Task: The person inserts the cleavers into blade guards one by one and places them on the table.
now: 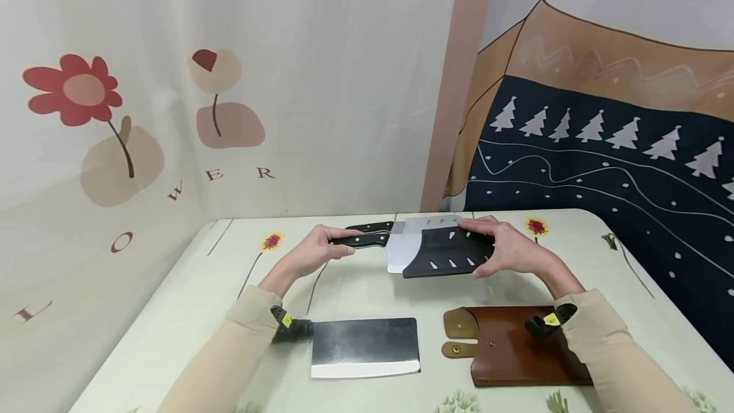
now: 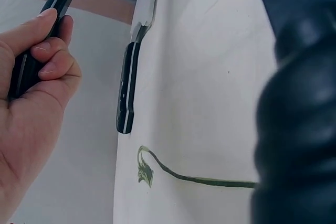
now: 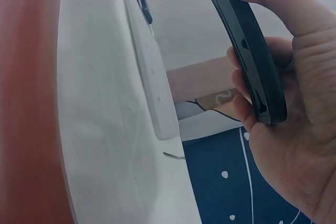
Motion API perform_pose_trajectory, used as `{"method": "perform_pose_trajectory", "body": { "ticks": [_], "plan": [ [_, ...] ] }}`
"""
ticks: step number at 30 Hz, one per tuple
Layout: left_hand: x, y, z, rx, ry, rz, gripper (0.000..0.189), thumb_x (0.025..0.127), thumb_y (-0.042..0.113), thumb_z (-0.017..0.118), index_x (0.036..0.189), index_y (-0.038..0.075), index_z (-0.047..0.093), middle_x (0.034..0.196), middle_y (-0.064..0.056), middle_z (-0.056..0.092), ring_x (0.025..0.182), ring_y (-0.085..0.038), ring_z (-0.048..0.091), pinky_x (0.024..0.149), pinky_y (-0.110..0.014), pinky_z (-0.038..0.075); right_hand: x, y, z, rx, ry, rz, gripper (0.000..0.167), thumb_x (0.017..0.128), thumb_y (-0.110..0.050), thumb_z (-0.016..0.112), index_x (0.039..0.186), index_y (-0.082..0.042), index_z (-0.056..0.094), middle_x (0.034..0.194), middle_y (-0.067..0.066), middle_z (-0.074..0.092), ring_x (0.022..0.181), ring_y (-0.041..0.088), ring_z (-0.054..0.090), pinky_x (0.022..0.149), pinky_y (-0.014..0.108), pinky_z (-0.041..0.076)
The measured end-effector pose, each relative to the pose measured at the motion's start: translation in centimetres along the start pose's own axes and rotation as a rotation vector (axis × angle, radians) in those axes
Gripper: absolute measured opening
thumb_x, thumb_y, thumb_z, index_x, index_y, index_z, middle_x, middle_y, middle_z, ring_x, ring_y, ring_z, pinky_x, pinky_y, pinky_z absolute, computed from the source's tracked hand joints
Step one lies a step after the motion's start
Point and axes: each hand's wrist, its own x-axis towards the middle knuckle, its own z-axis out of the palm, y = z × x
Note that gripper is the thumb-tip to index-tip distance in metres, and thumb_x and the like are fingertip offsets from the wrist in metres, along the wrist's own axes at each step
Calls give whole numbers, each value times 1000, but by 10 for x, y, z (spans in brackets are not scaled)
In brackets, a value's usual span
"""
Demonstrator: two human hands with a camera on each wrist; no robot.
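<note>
My left hand [image 1: 309, 252] grips the black riveted handle [image 1: 367, 240] of a cleaver, its fingers curled round it in the left wrist view. The bright blade [image 1: 398, 252] runs into a black slotted blade cover [image 1: 438, 253], which hides its far part. At the cover's other end, my right hand [image 1: 507, 246] holds it between thumb and fingers. Cleaver and cover are raised above the table in both wrist views. Just behind lies a second black-handled knife [image 2: 127, 87], its blade in a pale slotted cover [image 3: 149, 72].
Nearer the front, a broad cleaver [image 1: 365, 346] with a dark blade lies below my left wrist. A brown leather sheath [image 1: 516, 343] with two strap tabs lies below my right wrist. The table [image 1: 189, 336] has a flowered cloth, and printed curtains [image 1: 344, 113] hang behind it.
</note>
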Motion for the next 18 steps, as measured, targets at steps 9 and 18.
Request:
{"method": "perform_pose_trajectory", "body": {
  "ticks": [9, 18],
  "plan": [
    [4, 5, 10, -11, -23, 13, 42, 96, 8, 70, 137, 0, 65, 128, -19, 61, 51, -9, 26, 67, -30, 39, 10, -4, 9, 0, -3, 10, 96, 68, -29, 92, 150, -3, 51, 155, 23, 44, 145, 50, 25, 110, 72, 24],
    [2, 4, 15, -21, -5, 6, 42, 96, 6, 69, 137, 2, 65, 142, -19, 57, 48, -8, 22, 89, -36, 44, 11, -5, 12, 0, 7, 0, 95, 67, -28, 93, 150, -3, 52, 153, 23, 46, 141, 48, 31, 109, 70, 29]
  ]
}}
